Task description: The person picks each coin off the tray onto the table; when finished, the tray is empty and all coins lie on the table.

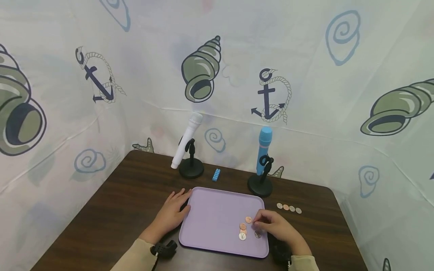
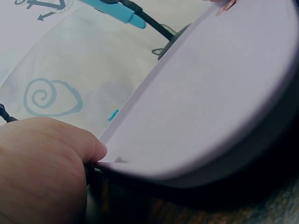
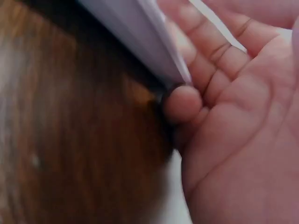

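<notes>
A lilac tray (image 1: pixel 213 210) lies on the dark wooden table. My left hand (image 1: pixel 171 212) rests at its upper left corner, fingers stretched along the rim; in the left wrist view the thumb (image 2: pixel 96 148) touches that corner. Over the tray's right side, my right hand (image 1: pixel 272 225) has curled fingers, its thumb and forefinger pinching a copper coin of which only a sliver shows. Close by on the tray lie a copper coin (image 1: pixel 248 219), another copper coin (image 1: pixel 242 226) above a silver coin (image 1: pixel 242 236), and a darker silver coin (image 1: pixel 257 234) below the fingers.
Four-ish coins, several in a row (image 1: pixel 289 207), lie on the table right of the tray. Behind it stand a white microphone (image 1: pixel 186 139) and a blue microphone (image 1: pixel 263 148) on black stands, with a small blue block (image 1: pixel 216 175) between. A patterned cloth (image 1: pixel 230 49) hangs behind.
</notes>
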The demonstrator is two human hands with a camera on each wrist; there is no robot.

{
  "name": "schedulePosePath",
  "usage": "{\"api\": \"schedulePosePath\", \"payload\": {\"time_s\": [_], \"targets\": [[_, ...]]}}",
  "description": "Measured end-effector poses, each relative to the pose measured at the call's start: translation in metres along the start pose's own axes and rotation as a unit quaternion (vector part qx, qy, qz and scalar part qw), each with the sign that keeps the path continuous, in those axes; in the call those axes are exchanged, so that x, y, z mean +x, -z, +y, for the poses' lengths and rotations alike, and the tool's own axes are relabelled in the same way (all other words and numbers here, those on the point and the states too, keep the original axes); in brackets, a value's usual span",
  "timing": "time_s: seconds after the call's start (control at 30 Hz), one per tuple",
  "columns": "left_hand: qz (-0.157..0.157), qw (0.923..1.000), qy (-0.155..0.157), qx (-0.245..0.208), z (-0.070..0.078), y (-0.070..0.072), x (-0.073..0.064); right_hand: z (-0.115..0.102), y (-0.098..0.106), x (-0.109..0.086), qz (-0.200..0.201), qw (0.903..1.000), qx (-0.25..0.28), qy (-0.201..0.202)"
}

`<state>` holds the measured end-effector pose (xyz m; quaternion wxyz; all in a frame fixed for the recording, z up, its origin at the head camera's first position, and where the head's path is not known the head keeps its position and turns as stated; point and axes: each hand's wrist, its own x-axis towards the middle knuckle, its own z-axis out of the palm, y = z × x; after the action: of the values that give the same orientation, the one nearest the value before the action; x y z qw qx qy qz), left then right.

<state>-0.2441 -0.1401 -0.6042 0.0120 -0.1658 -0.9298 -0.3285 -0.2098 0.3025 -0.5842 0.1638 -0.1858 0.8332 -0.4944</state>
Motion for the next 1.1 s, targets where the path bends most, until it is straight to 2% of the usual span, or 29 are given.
{"api": "schedulePosePath", "payload": {"time_s": [0.17, 0.33, 0.43, 0.53, 0.67, 0.73, 0.83, 1.0, 1.1], "targets": [[0.001, 1.0, -0.001, 0.001, -0.002, -0.001, 0.0, 0.011, 0.005, -0.003, 0.02, 0.9968, 0.077, -0.002], [0.003, 1.0, -0.001, -0.001, -0.002, -0.001, 0.0, 0.017, 0.008, -0.005, 0.056, 0.9884, 0.141, 0.011], [0.004, 1.0, -0.004, -0.003, -0.001, 0.001, 0.0, 0.02, 0.01, -0.006, 0.091, 0.9821, 0.163, 0.027], [0.003, 1.0, -0.003, -0.005, 0.0, 0.001, 0.0, 0.022, 0.015, -0.009, 0.128, 0.9726, 0.183, 0.065], [0.005, 1.0, -0.005, -0.004, 0.0, 0.001, -0.001, 0.024, 0.029, -0.017, 0.197, 0.9472, 0.222, 0.122], [0.005, 1.0, -0.006, -0.004, 0.0, 0.0, -0.001, 0.027, 0.039, -0.025, 0.241, 0.933, 0.233, 0.132], [0.004, 1.0, -0.006, -0.006, 0.0, 0.0, -0.001, 0.032, 0.053, -0.039, 0.314, 0.9072, 0.252, 0.121], [0.002, 1.0, -0.002, -0.005, -0.001, 0.0, -0.001, 0.04, 0.07, -0.059, 0.416, 0.8565, 0.292, 0.09], [0.002, 1.0, -0.001, -0.006, -0.002, 0.0, -0.001, 0.044, 0.078, -0.065, 0.46, 0.8358, 0.294, 0.063]]}}
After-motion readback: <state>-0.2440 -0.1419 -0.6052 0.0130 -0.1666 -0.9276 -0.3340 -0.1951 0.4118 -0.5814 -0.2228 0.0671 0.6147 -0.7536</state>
